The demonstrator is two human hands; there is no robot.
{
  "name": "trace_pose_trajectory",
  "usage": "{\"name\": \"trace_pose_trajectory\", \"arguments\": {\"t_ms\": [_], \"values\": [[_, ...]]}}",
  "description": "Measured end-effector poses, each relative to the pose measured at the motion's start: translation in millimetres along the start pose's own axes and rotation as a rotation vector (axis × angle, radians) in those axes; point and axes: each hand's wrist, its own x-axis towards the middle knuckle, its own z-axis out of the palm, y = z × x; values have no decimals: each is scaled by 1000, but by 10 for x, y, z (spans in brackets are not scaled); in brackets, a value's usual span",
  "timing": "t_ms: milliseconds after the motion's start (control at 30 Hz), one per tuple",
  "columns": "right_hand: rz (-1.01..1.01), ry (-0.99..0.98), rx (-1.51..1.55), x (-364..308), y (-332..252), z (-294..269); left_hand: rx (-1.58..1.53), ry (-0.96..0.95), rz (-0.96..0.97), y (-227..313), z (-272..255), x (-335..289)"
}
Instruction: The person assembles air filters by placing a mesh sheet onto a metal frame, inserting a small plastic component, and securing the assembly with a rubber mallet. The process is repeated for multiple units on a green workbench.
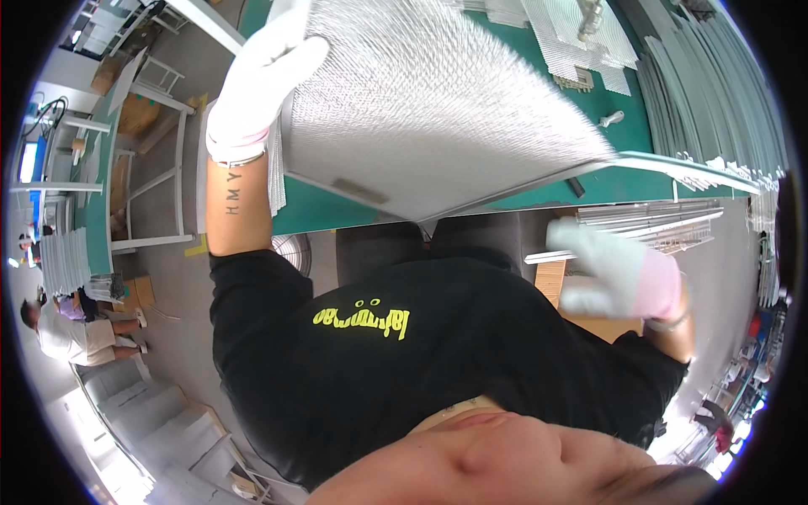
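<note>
A large silvery panel (438,109) with a fine mesh-like face and a thin metal edging lies tilted over the green worktable (316,206), one corner pointing toward me past the front edge. My left hand (268,80), in a white glove, grips its left side, the thumb on the upper face and the other fingers partly hidden. My right hand (610,273), also gloved, is off the panel, in the air just in front of the table's edge. It is blurred by motion, but thumb and fingers stand apart with nothing visible between them.
Right of the panel lie a white-handled tool (612,119), a small dark piece (575,186) and mesh sheets (564,38). Long grey strips (715,101) are stacked at the far right. Metal profiles (648,227) sit below the tabletop. A fan (293,252) stands beneath, left.
</note>
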Motion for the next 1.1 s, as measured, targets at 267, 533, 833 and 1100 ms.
{"name": "trace_pose_trajectory", "arguments": {"t_ms": [267, 533, 833, 1100], "values": [[-164, 1285, 454, 479, 625, 184, -326, 67, 422, 36, 896, -296], [-621, 1207, 523, 611, 821, -40, -131, 48, 516, 288, 1207, -417], [-691, 1069, 675, 599, 717, 119, -240, 177, 385, 140, 1403, -806], [-957, 697, 343, 422, 839, 274, -343, -664, 786, 109, 1356, -808]]}}
